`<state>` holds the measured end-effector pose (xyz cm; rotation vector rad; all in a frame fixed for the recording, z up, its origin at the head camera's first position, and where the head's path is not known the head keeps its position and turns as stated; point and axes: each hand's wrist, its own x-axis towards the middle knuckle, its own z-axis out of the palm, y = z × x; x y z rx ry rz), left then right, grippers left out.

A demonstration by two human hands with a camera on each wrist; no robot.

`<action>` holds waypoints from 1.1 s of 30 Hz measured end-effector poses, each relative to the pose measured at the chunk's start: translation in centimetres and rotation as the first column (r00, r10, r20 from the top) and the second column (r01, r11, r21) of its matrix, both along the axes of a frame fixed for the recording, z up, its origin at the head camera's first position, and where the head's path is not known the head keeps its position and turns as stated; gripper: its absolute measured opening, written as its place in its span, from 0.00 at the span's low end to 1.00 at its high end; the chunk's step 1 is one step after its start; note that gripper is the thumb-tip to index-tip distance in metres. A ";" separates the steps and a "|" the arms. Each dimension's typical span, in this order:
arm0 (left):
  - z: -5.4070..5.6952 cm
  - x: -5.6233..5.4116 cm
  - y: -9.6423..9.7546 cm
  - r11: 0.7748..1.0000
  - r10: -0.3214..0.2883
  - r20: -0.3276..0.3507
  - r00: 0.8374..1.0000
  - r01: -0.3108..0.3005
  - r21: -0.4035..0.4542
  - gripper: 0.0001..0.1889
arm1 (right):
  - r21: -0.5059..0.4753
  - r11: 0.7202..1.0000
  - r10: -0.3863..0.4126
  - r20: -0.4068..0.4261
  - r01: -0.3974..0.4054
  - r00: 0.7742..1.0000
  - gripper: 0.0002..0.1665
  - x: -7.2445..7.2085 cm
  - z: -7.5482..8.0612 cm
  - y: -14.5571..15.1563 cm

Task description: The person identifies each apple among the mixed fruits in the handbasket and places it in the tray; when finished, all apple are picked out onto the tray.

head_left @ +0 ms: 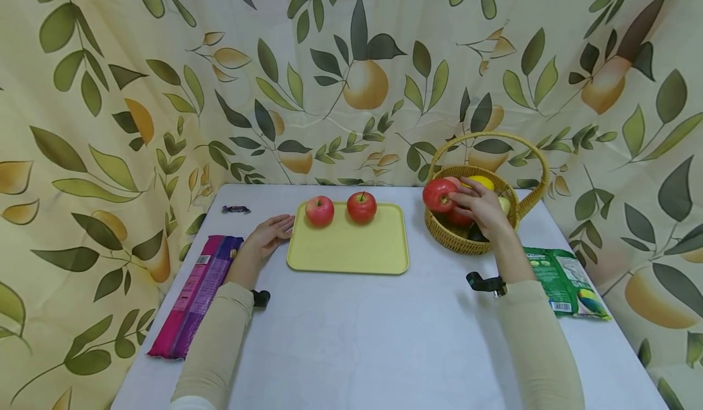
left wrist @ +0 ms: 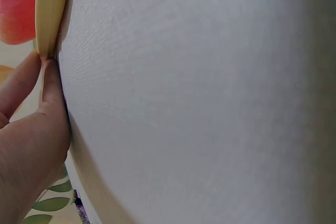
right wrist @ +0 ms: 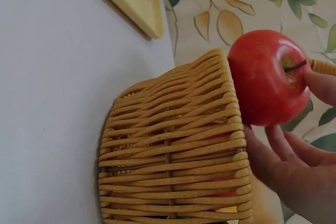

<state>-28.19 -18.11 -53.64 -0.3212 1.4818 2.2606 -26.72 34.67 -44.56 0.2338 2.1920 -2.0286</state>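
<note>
My right hand (head_left: 483,205) grips a red apple (head_left: 439,194) at the left rim of a wicker basket (head_left: 458,242). In the right wrist view, the thumb lies near the stem of this apple (right wrist: 268,77) and the fingers are under it, just above the basket rim (right wrist: 231,103). My left hand (head_left: 267,235) has its fingertips against the left edge of a yellow tray (head_left: 346,245); the left wrist view shows them right at the tray's rim (left wrist: 50,14). On the tray's far side sit two red apples, one left (head_left: 320,211) and one right (head_left: 361,207).
More fruit, one piece yellow (head_left: 478,182), lies inside the basket under its tall handle (head_left: 494,134). A green packet (head_left: 566,282) is beside my right forearm. Left of my left arm are a purple-pink packet (head_left: 194,300) and a small dark wrapped item (head_left: 236,209).
</note>
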 end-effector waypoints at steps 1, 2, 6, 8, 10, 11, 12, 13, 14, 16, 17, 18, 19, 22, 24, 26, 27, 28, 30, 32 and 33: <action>0.0 0.0 0.0 1.000 -0.001 0.002 1.000 0.001 0.000 0.42 | 0.005 1.000 -0.002 -0.007 0.003 1.000 0.54 0.1 0.0 -0.1; 0.0 0.0 0.1 1.000 -0.003 0.002 1.000 0.003 -0.004 0.42 | 0.009 1.000 -0.005 -0.015 0.006 1.000 0.54 0.1 -0.1 -0.1; -0.3 0.0 0.0 1.000 -0.004 0.005 1.000 0.004 0.002 0.42 | -0.009 1.000 -0.025 -0.039 0.025 0.999 0.54 0.1 -0.6 -0.3; -0.5 0.0 0.0 1.000 -0.007 -0.001 1.000 0.007 0.002 0.42 | -0.028 0.999 -0.034 -0.040 0.033 0.999 0.55 0.0 -0.8 -0.3; -0.7 0.0 -0.1 1.000 -0.009 -0.011 1.000 0.009 0.002 0.42 | -0.045 0.998 -0.039 -0.037 0.038 0.999 0.56 0.0 -0.9 -0.2; -0.8 0.0 0.0 1.000 -0.009 -0.016 1.000 0.009 -0.001 0.42 | -0.061 0.997 -0.040 -0.034 0.038 0.999 0.56 0.1 -0.9 -0.2; -0.9 -0.1 0.0 1.000 -0.008 -0.021 1.000 0.008 -0.004 0.42 | -0.076 0.996 -0.040 -0.032 0.037 0.999 0.57 0.1 -0.9 -0.2; -0.9 -0.1 0.0 1.000 -0.006 -0.024 1.000 0.005 -0.006 0.41 | -0.088 0.995 -0.040 -0.031 0.037 0.999 0.56 0.2 -0.8 -0.1; -1.0 -0.1 0.0 1.000 -0.006 -0.028 1.000 0.006 -0.007 0.41 | -0.105 0.994 -0.040 -0.031 0.037 0.999 0.56 0.3 -0.8 -0.1; -1.0 -0.2 0.1 1.000 -0.003 -0.031 1.000 0.003 -0.007 0.41 | -0.136 0.990 -0.041 -0.035 0.036 0.999 0.55 0.4 -0.7 0.0; -0.9 -0.2 0.1 1.000 -0.001 -0.031 1.000 0.001 -0.007 0.41 | -0.147 0.988 -0.041 -0.039 0.035 0.998 0.55 0.4 -0.6 0.0; -0.9 -0.2 0.1 1.000 0.000 -0.030 1.000 0.000 -0.005 0.41 | -0.151 0.988 -0.042 -0.041 0.036 0.998 0.55 0.5 -0.6 0.0; -0.8 -0.2 0.1 1.000 0.001 -0.029 1.000 -0.001 -0.003 0.41 | -0.151 0.988 -0.046 -0.040 0.039 0.998 0.55 0.6 -0.5 0.0; -0.7 -0.2 0.0 1.000 0.002 -0.018 1.000 -0.002 0.002 0.41 | -0.141 0.989 -0.057 -0.029 0.053 0.998 0.55 0.8 -0.3 -0.1; -0.5 -0.2 0.0 1.000 0.003 -0.009 1.000 -0.003 0.003 0.41 | -0.133 0.989 -0.069 -0.014 0.067 0.998 0.55 0.9 -0.1 -0.1; -0.5 -0.2 -0.1 1.000 0.001 -0.010 1.000 -0.001 -0.003 0.41 | -0.133 0.988 -0.083 -0.002 0.082 0.997 0.55 0.9 0.1 -0.2; -0.5 -0.2 0.0 1.000 0.001 -0.011 1.000 -0.001 -0.005 0.41 | -0.133 0.987 -0.091 0.004 0.091 0.996 0.55 1.0 0.2 -0.3; -0.5 -0.2 0.0 1.000 0.003 -0.011 1.000 -0.003 -0.007 0.41 | -0.133 0.986 -0.099 0.008 0.099 0.995 0.54 1.0 0.3 -0.4; -0.6 -0.2 0.0 1.000 0.004 -0.018 1.000 -0.004 -0.011 0.41 | -0.135 0.984 -0.112 0.013 0.113 0.994 0.54 1.2 0.6 -0.5; -0.6 -0.2 0.0 1.000 0.004 -0.023 1.000 -0.004 -0.014 0.40 | -0.143 0.982 -0.121 0.019 0.122 0.992 0.54 1.4 1.0 -0.6; -0.7 -0.1 0.0 1.000 0.002 -0.025 1.000 -0.002 -0.016 0.40 | -0.148 0.981 -0.123 0.021 0.125 0.992 0.54 1.5 1.2 -0.8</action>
